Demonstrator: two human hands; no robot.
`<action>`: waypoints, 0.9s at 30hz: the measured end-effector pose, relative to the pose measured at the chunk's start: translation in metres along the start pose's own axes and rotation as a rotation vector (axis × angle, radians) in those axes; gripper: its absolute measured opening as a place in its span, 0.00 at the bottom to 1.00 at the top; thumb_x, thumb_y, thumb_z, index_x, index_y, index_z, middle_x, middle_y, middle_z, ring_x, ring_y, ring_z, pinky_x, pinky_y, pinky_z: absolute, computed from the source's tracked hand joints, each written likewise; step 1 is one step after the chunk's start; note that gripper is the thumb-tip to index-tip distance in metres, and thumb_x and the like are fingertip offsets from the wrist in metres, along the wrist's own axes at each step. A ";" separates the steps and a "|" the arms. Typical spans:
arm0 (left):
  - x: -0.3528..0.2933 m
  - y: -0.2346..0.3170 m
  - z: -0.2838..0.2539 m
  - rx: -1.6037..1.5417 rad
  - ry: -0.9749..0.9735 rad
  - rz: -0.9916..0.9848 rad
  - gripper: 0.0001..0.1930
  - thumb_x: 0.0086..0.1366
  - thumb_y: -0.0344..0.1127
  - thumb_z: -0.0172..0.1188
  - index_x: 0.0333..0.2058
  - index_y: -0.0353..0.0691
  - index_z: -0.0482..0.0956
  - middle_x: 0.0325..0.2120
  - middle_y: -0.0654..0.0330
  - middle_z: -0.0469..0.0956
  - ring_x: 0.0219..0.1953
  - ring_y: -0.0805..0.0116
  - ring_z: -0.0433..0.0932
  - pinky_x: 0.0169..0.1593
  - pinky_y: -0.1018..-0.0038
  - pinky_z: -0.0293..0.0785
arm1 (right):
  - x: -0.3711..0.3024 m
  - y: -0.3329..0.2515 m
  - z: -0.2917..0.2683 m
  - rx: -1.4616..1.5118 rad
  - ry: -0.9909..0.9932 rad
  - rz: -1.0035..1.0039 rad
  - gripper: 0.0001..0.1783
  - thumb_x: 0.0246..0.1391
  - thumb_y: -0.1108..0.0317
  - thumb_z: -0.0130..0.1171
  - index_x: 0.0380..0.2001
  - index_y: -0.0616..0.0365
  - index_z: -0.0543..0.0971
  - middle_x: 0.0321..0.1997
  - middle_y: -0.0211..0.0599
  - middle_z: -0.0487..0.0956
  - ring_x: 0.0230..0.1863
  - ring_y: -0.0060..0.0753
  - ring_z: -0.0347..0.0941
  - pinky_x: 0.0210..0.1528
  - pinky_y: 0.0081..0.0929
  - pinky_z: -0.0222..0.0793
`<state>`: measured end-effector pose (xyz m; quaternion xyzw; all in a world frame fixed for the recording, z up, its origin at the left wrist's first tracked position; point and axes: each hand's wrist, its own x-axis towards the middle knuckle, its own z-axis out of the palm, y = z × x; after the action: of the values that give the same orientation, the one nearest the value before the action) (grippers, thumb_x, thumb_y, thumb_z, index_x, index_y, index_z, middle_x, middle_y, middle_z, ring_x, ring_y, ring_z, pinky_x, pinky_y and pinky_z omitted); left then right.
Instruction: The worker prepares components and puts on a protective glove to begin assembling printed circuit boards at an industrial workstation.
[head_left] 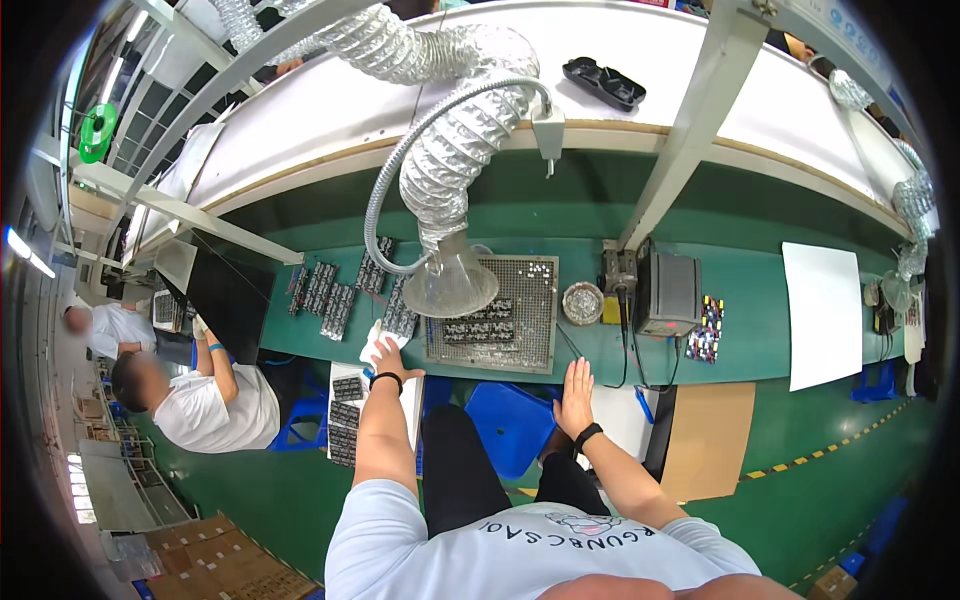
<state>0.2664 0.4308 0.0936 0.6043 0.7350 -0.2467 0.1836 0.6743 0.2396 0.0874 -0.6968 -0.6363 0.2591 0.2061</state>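
Observation:
My left hand (392, 364), with a black band on its wrist, is spread at the near edge of the green bench (745, 345). A crumpled white cloth or glove (376, 341) lies right at its fingertips; I cannot tell whether they press on it. Flat and with fingers stretched out, my right hand (574, 402) is by the bench edge, holding nothing. Between and beyond my hands sits a perforated metal plate (540, 320) carrying black circuit-board strips (478, 330). More black board strips (338, 310) lie on the bench to the left.
A clear fume hood (452, 285) on a silver duct (440, 165) hangs over the plate. Right of it are a round metal tin (582, 303) and a dark soldering station (670, 290). A blue stool (508, 430) stands below. A co-worker (215, 405) sits left.

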 end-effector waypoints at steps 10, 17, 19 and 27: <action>-0.013 0.010 -0.007 -0.028 -0.011 -0.071 0.76 0.34 0.66 0.78 0.72 0.41 0.34 0.71 0.37 0.34 0.70 0.28 0.46 0.68 0.43 0.55 | -0.005 0.003 0.000 0.008 -0.009 -0.028 0.57 0.43 0.73 0.65 0.70 0.72 0.43 0.75 0.67 0.38 0.76 0.71 0.31 0.73 0.63 0.36; -0.008 0.008 -0.028 0.062 0.017 -0.049 0.75 0.34 0.66 0.78 0.71 0.37 0.39 0.70 0.34 0.41 0.69 0.29 0.50 0.68 0.42 0.50 | -0.005 -0.003 0.009 -0.015 0.030 -0.010 0.51 0.44 0.75 0.62 0.69 0.74 0.47 0.74 0.69 0.41 0.75 0.73 0.35 0.74 0.60 0.37; -0.005 -0.007 -0.028 0.087 0.129 0.066 0.73 0.33 0.72 0.74 0.69 0.32 0.46 0.68 0.32 0.48 0.68 0.33 0.54 0.65 0.39 0.53 | -0.010 -0.008 0.008 0.071 0.005 -0.329 0.40 0.46 0.78 0.60 0.63 0.75 0.59 0.70 0.70 0.52 0.73 0.71 0.45 0.74 0.53 0.44; 0.007 -0.026 0.029 0.098 0.121 0.276 0.76 0.35 0.80 0.64 0.67 0.22 0.42 0.67 0.24 0.43 0.69 0.25 0.42 0.65 0.35 0.42 | -0.028 0.141 0.183 -0.173 -0.597 -0.224 0.29 0.49 0.57 0.66 0.53 0.60 0.75 0.53 0.48 0.77 0.54 0.53 0.73 0.58 0.44 0.68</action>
<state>0.2385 0.4154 0.0693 0.7215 0.6419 -0.2179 0.1412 0.6684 0.1893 -0.1394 -0.5309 -0.7608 0.3727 -0.0222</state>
